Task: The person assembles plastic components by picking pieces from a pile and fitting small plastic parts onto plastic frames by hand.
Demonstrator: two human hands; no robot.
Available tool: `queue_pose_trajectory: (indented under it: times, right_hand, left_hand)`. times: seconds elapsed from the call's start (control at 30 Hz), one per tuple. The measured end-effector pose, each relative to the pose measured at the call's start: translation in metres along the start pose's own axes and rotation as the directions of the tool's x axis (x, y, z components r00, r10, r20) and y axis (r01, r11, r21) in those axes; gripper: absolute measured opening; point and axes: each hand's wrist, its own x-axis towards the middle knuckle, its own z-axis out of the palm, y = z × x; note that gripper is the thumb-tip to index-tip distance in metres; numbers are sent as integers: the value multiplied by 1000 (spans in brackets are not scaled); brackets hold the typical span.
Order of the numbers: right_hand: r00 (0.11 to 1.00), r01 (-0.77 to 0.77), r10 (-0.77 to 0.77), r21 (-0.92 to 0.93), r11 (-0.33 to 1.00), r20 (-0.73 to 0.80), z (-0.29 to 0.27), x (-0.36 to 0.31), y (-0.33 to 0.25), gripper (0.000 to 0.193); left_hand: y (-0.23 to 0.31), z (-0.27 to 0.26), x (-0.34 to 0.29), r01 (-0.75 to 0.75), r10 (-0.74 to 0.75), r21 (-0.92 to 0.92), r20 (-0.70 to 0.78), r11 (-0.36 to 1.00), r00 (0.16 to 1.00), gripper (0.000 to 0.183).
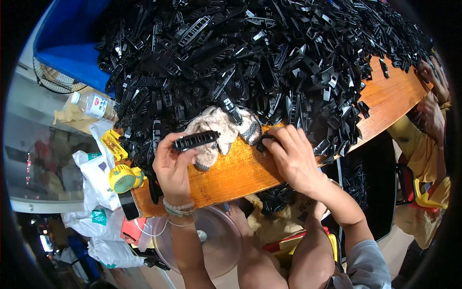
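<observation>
My left hand, a beaded bracelet at its wrist, grips a long black plastic part with a row of ribbed slots along its side. The part lies almost level above the table's near edge. To the right, my right hand has its fingers closed on a small black piece, mostly hidden by the fingers, close to the wooden table. Between the hands is a crumpled, pale cloth with dark mesh patches. A black clip-like part rests on the cloth.
A big heap of black plastic parts covers the table's far side. On the left are a blue bin, a bottle, a yellow fan and white bags. A clear basin stands below; another person's hand is at right.
</observation>
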Motion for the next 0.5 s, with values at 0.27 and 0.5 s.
queue_pose_trajectory:
  times: [0.27,0.5]
  right_hand:
    - [996,32,-22,112,993,-88,3,2,-1,18]
    - [986,-30,89,371,928,-143,8,8,-4,16]
  left_hand:
    - [-4,-9,-47,30,-8,-243,91,969,996,36]
    - [3,-87,-185,219,-230,-109,-102,970,968,37]
